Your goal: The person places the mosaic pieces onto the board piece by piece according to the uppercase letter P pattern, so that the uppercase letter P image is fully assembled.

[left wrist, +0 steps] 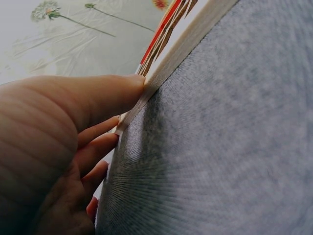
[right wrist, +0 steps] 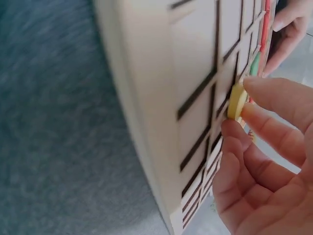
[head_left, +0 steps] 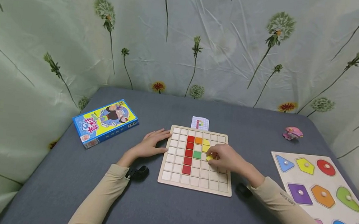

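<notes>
A wooden grid board (head_left: 198, 189) lies on the table, with a column of red square tiles (head_left: 188, 153), an orange tile (head_left: 198, 140), a green tile (head_left: 197, 154) and yellow tiles (head_left: 206, 145) in its cells. My right hand (head_left: 227, 157) pinches a yellow tile (right wrist: 236, 101) between thumb and fingers at the board, just right of the green one. At the board's left edge rests my left hand (head_left: 152, 144), its fingers extended; in the left wrist view the thumb (left wrist: 112, 93) touches the board's side.
A small printed pattern card (head_left: 200, 122) sticks out behind the board. To the left lies a blue and yellow box (head_left: 105, 123). On the right are a shape puzzle board (head_left: 293, 175) and a small pink toy (head_left: 292, 133). A floral curtain (head_left: 178, 54) hangs behind the table.
</notes>
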{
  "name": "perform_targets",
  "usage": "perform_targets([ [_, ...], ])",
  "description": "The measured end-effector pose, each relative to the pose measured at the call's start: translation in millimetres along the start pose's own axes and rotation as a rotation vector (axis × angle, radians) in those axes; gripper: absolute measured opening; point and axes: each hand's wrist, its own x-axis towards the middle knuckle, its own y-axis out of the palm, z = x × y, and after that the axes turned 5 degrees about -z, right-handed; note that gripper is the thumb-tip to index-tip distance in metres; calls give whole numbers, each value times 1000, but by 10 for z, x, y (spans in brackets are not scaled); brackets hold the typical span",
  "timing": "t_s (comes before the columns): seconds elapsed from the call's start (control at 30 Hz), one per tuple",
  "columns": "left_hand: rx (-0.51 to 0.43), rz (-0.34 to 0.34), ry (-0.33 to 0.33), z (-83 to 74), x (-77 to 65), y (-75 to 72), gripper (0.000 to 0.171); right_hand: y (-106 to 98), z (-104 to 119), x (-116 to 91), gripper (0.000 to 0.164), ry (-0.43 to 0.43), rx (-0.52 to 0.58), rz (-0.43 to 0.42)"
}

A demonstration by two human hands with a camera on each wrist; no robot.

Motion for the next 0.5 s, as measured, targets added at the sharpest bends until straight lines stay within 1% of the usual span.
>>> perform_targets([
  [0.1,1,6,4,-7,0,-1,61,-19,-4,-8,19,18,55,22],
  [0.2,3,10,-1,-5,1,-5,61,-27,-8,-15,18,12,78,15],
  [0.4,10,7,-4,18,12,-1,61,10,3,12,10,-27,23,-51],
  [0.5,11,7,-1,27,18,7,61,22,28,35,9,-21,-2,-70],
])
